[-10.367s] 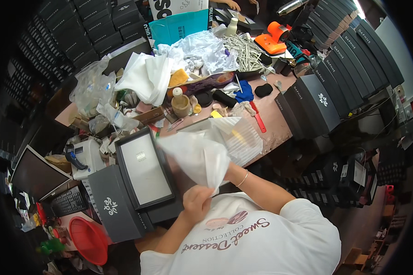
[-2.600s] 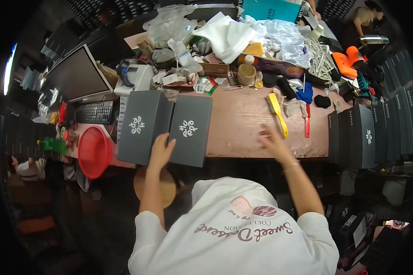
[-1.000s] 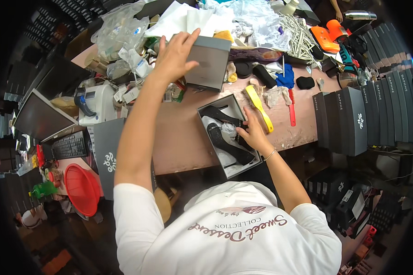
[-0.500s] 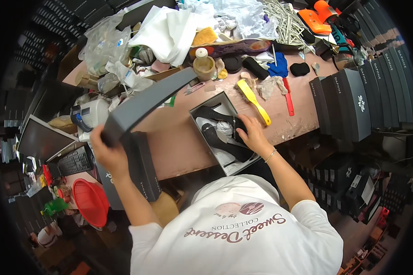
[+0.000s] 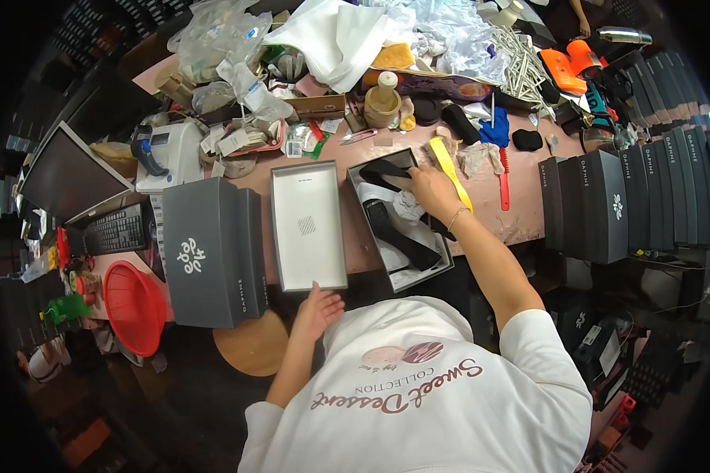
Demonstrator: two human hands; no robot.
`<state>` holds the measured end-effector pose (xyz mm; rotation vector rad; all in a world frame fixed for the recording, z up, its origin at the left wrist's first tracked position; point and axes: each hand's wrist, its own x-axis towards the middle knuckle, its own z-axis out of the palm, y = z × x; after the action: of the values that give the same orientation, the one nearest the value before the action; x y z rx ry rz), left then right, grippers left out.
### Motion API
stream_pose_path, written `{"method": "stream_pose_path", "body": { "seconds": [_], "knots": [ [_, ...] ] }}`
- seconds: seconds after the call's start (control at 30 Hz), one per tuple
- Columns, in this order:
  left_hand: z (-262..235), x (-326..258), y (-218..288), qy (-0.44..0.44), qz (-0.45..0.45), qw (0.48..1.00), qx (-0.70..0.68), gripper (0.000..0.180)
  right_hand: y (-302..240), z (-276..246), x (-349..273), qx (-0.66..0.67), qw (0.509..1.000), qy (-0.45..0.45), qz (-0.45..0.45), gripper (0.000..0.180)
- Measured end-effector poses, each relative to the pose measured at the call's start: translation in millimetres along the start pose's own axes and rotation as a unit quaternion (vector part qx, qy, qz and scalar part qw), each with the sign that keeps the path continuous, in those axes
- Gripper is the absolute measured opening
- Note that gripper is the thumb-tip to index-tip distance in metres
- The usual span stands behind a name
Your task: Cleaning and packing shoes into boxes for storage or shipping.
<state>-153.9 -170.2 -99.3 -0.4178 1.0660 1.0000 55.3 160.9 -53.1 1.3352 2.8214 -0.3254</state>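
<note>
Reaches with the right hand (image 5: pixel 434 191) into the lidless shoe box (image 5: pixel 424 278), meeting the far black shoe (image 5: pixel 383 172) left of the fingers; cannot tell if pinching. Has the near black shoe (image 5: pixel 402 246) below those fingers, slanting lengthwise from far left to near right. Keeps the left hand (image 5: pixel 319 311) loosely spread by the upturned lid (image 5: pixel 308 236). Bears white lettering left of the left fingers, on a grey box (image 5: pixel 201 256).

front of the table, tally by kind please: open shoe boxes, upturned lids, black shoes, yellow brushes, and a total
Open shoe box: 1
Upturned lid: 1
Black shoes: 2
Yellow brush: 1
Total: 5
</note>
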Motion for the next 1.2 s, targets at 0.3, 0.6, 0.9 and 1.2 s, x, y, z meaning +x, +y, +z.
{"method": "stream_pose_path", "body": {
  "seconds": [0.3, 0.6, 0.9, 1.2],
  "knots": [
    [149, -6, 80, -0.093, 0.459, 0.757, 0.455, 0.041, 40, -40, -14, 0.135, 0.974, 0.183, -0.008, 0.024],
    [267, 23, 153, -0.297, 0.12, 0.802, 0.504, 0.081, -22, -116, -26, -0.025, 0.935, 0.16, -0.315, 0.02],
    [150, 13, 97, -0.237, 0.074, 0.968, 0.04, 0.055, -14, -78, -76, 0.316, 0.947, 0.061, -0.004, 0.027],
    [112, 6, 57, -0.198, 0.131, 0.97, 0.044, 0.056, -67, 20, -133, 0.184, 0.967, -0.167, 0.057, 0.034]
  ]
}}
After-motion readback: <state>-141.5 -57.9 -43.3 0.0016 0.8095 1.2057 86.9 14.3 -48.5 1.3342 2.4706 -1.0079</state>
